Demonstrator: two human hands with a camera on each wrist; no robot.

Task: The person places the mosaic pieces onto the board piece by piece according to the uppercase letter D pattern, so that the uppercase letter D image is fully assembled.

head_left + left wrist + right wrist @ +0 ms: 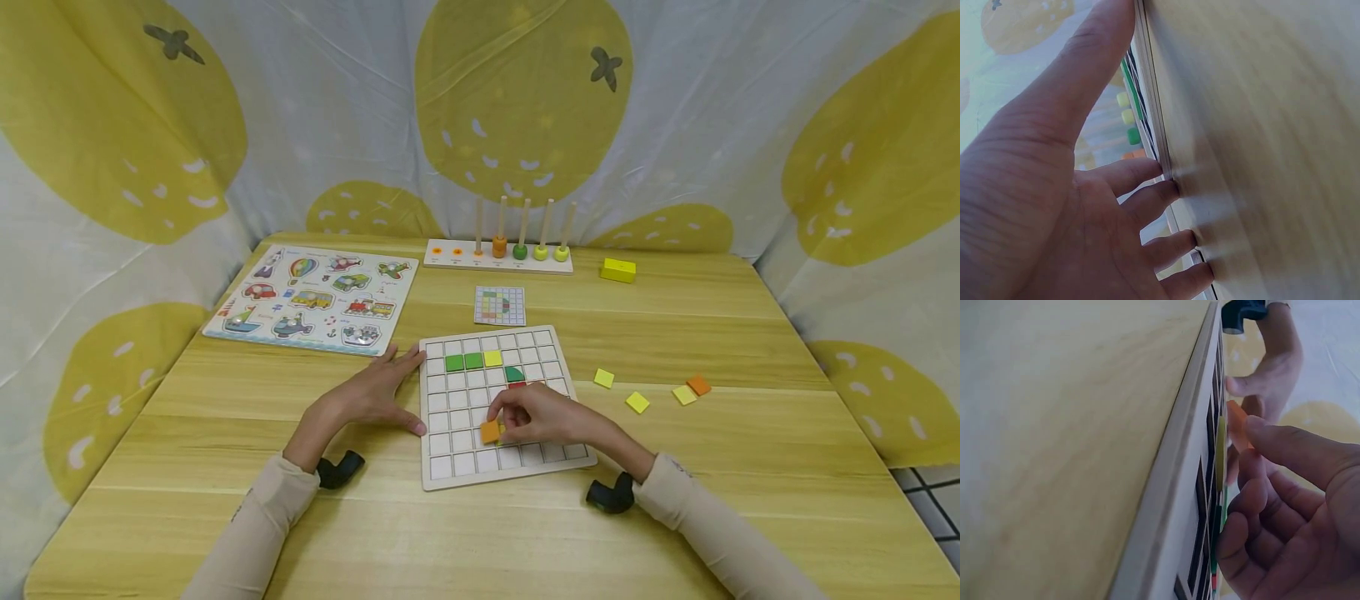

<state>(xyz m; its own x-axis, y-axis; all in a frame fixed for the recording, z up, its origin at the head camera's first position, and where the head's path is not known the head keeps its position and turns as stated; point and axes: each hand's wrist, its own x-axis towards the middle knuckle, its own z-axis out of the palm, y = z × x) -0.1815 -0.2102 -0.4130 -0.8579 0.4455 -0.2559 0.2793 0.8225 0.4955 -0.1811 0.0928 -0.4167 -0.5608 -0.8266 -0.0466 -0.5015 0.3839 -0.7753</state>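
A white grid board (442, 467) lies on the table between the hands. My left hand (375, 396) spreads along its left edge, thumb and fingertips touching the rim; the left wrist view shows these fingers (1166, 250) extended against it. Over the lower middle squares, my right hand (540, 414) pinches an orange square tile (490, 432) between thumb and fingers, tilted in the right wrist view. Beside it a yellow tile (1220, 456) lies on the board, mostly hidden from above. Green tiles (454, 362), another yellow tile (492, 358), a rounded dark green piece (513, 374) and partly covered red (517, 385) occupy other squares.
Loose yellow tiles (637, 402) and an orange tile (699, 385) lie to the right. Behind the board are a small pattern card (500, 306), a peg stand (498, 257) with rings and a yellow block (618, 270). A vehicle puzzle (311, 300) sits back left.
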